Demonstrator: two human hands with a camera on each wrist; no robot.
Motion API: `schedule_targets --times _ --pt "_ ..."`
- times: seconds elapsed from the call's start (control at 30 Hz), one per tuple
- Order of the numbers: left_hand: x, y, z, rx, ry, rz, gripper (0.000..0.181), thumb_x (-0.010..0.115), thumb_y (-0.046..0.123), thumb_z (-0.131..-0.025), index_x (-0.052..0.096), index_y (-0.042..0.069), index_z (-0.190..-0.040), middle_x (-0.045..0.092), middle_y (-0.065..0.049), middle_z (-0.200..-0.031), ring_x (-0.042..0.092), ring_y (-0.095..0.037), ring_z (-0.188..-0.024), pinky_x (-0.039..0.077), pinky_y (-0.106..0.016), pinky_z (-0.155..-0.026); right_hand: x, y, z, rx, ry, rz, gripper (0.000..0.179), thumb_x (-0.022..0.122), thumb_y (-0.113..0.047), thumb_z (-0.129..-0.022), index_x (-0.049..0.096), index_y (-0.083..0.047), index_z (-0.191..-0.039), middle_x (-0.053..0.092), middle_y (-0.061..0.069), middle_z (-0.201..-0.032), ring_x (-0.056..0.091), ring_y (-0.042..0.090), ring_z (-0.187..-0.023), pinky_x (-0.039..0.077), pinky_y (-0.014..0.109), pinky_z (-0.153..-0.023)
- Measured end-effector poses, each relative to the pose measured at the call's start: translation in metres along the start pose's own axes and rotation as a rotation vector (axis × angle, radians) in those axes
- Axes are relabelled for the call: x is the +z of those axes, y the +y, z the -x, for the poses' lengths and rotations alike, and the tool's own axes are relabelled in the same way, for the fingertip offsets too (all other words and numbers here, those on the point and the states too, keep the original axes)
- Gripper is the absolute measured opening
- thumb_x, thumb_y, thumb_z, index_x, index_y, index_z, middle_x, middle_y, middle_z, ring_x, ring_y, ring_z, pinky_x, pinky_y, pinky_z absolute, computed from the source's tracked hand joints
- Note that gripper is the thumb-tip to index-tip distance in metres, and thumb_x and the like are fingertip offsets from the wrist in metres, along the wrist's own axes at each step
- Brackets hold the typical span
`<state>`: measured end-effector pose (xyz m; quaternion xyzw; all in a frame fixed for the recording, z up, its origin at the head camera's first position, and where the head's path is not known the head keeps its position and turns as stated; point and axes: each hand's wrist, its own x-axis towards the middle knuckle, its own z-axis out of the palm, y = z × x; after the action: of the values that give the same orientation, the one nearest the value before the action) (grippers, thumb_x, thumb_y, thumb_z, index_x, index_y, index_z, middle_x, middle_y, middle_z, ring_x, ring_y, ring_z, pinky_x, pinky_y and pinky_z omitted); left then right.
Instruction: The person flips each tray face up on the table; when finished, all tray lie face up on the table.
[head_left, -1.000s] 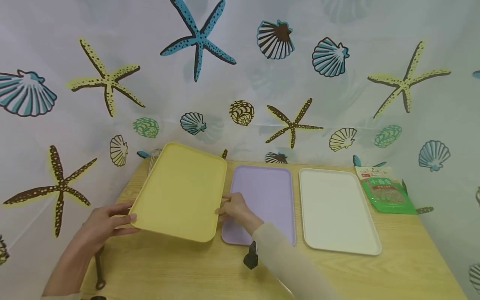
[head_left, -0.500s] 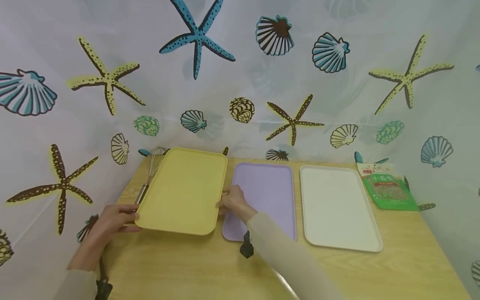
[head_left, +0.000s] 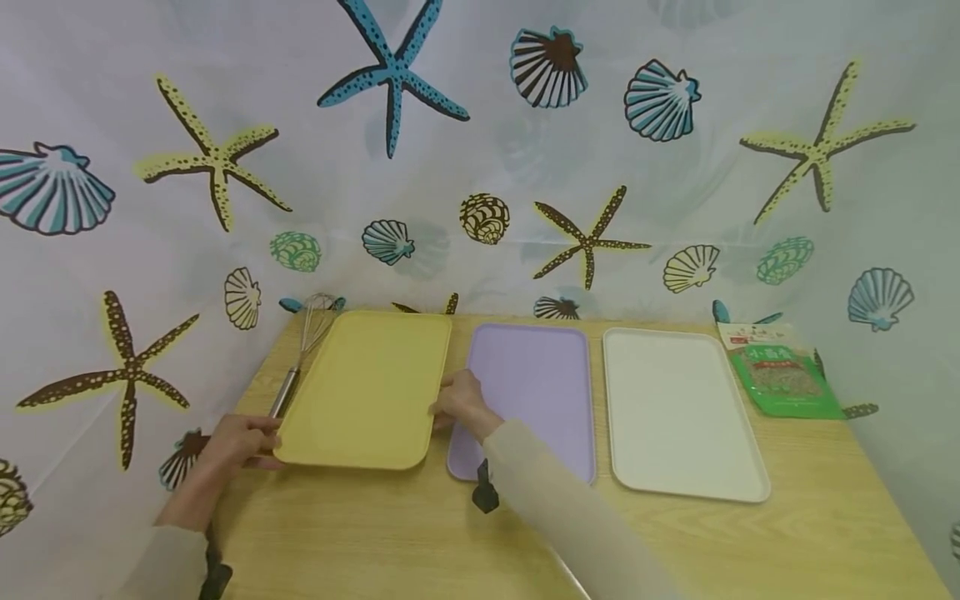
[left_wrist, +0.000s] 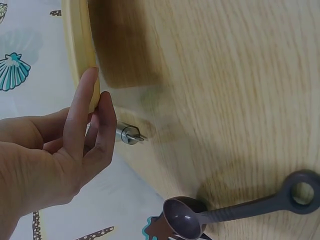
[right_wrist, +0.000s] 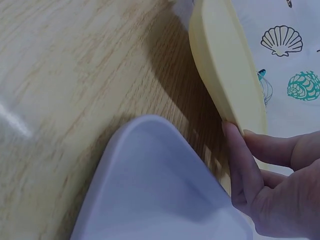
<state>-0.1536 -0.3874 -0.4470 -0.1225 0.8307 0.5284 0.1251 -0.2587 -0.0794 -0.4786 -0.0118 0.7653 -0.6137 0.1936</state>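
Observation:
A yellow rectangular tray (head_left: 367, 392) is held by both hands on the table's left side. My left hand (head_left: 236, 442) grips its near left corner; in the left wrist view thumb and fingers pinch the tray's rim (left_wrist: 80, 45). On the opposite side, my right hand (head_left: 461, 400) pinches the right rim, as the right wrist view shows with the tray edge (right_wrist: 227, 65) between thumb and fingers. Shadow beneath the rim shows the near part standing off the wood. A purple tray (head_left: 532, 383) lies flat just under and beside the right hand.
Left of the yellow tray lies a whisk (head_left: 288, 392). A white tray (head_left: 678, 408) lies right of the purple one, then a green-and-white packet (head_left: 783, 375). The left wrist view shows a dark scoop (left_wrist: 240, 212) on the wooden table (head_left: 360, 533). Patterned curtain (head_left: 480, 150) borders the table.
Both hands have lowered the yellow tray toward the table, and it lies flatter. More of the whisk shows at its left. The other trays and the packet stay put.

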Motion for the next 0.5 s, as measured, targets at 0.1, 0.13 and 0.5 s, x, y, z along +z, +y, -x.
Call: schedule_targets --times 0.1,0.13,0.5 --pt "0.0022 -0.0008 -0.0025 -0.006 0.002 0.006 0.048 0.043 -0.012 -0.091 0.026 -0.029 -0.132 0.019 -0.048 -0.14 0.048 -0.05 -0.116 0.058 -0.04 -0.077 0.0008 0.0014 -0.0023 0.011 0.01 0.019 0.051 0.068 0.021 -0.071 0.054 0.019 -0.121 0.064 0.031 -0.101 0.07 0.039 -0.069 0.06 0.037 -0.059" --pt "0.003 -0.0016 -0.0033 -0.009 0.005 0.013 0.048 0.043 -0.013 -0.091 0.026 -0.029 -0.132 0.019 -0.048 -0.139 0.051 -0.047 -0.113 0.059 -0.04 -0.076 0.0011 0.0019 -0.0023 0.018 0.013 0.025 0.051 0.069 0.021 -0.071 0.054 0.019 -0.12 0.064 0.032 -0.101 0.07 0.039 -0.069 0.06 0.037 -0.059" --pt "0.0048 -0.0049 -0.009 -0.032 0.022 -0.036 0.049 0.046 -0.01 -0.091 0.028 -0.027 -0.134 0.021 -0.047 -0.14 0.058 -0.046 -0.104 0.059 -0.04 -0.073 0.0047 0.0024 -0.0007 0.023 0.035 -0.01 0.03 0.065 0.025 -0.07 0.064 0.02 -0.099 0.067 0.028 -0.083 0.069 0.043 -0.073 0.06 0.042 -0.062"
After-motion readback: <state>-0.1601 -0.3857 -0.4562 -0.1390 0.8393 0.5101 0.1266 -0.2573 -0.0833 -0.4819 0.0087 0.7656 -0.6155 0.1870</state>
